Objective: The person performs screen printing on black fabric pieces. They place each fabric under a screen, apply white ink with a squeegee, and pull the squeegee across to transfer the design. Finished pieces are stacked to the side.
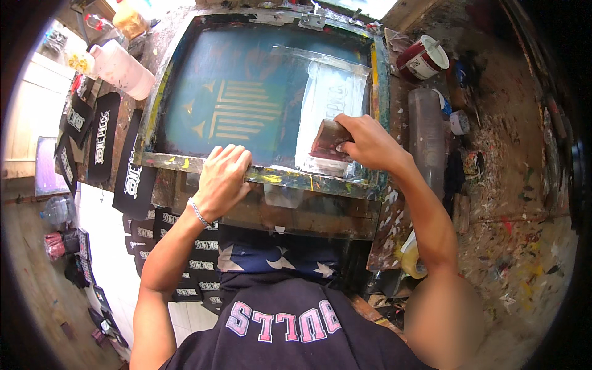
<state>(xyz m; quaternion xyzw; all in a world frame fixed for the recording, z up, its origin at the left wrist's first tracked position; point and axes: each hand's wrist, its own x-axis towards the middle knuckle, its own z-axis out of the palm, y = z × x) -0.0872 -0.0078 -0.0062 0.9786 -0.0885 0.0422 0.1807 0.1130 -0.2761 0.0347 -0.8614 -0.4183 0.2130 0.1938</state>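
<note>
Seen from above, a person in a dark shirt [290,320] is working over a paint-stained screen-printing frame [283,177] that is lying on a cluttered bench [390,237]. The left hand [222,179], with a chain bracelet [198,213] circling its wrist, is holding the near rail of the frame; its fingers are bending over the rail, close together, and its thumb is pressing lower on the outer side. The right hand [373,142] is gripping a squeegee [328,139], its fingers closing firmly on the handle. The squeegee is standing inside the frame, in the right part of the blue-green mesh [290,111], near the lower end of a strip of white ink [311,102]. Dark lettering is showing through that strip, while pale stripes and star shapes are showing on the mesh to the left. A metal clamp [312,20] is sitting at the frame's far edge. To the left, a pink bottle [125,69] is leaning on its side, and black pieces with white lettering [103,129] are lying nearby. More printed black sheets [194,265] are spreading below the frame. To the right, a dark red tub [422,58], a translucent cylinder [425,132] and a yellowish tape roll [412,259] are resting.
</note>
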